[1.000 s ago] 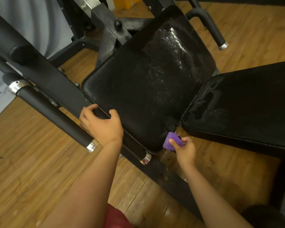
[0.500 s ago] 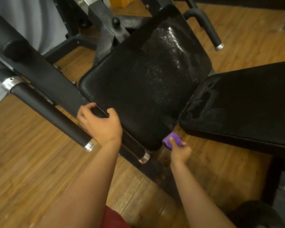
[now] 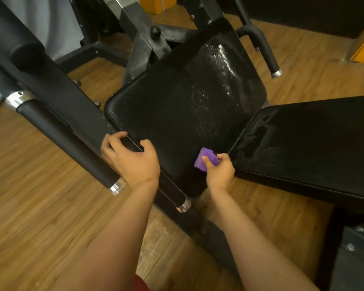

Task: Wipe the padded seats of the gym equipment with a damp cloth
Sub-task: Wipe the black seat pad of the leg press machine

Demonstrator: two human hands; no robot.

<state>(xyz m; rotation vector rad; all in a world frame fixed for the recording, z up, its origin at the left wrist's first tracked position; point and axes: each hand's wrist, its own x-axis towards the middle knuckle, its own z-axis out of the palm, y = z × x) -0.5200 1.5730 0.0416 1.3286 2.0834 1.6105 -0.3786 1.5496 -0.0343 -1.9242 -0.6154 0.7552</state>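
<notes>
Right hand [image 3: 220, 171], near centre: fingers and thumb curled round a small purple cloth [image 3: 205, 159], the thumb lying across its upper face, and the cloth pressed to the near right corner of the black seat pad [image 3: 177, 114]. Left hand [image 3: 132, 159], to the left of the right hand: fingers curled over the near left edge of the same pad, thumb resting on its top surface, so that the hand grips the edge. The seat pad runs from the two hands toward the far right; a band of wet, glistening droplets [image 3: 219, 66] covers its far portion. Just right of the cloth begins a second black pad [image 3: 313, 148], separated from the first by a narrow gap and marked with pale smears [image 3: 259, 135] at its left end. Left of the left hand, a black padded handle [image 3: 65, 141] with chrome end caps extends toward the far left; a similar curved handle [image 3: 265, 53] stands beyond the far right corner of the seat pad. The black steel frame [image 3: 139, 38] rises at the far side. Wooden plank floor [image 3: 29, 206] lies beneath all parts.
</notes>
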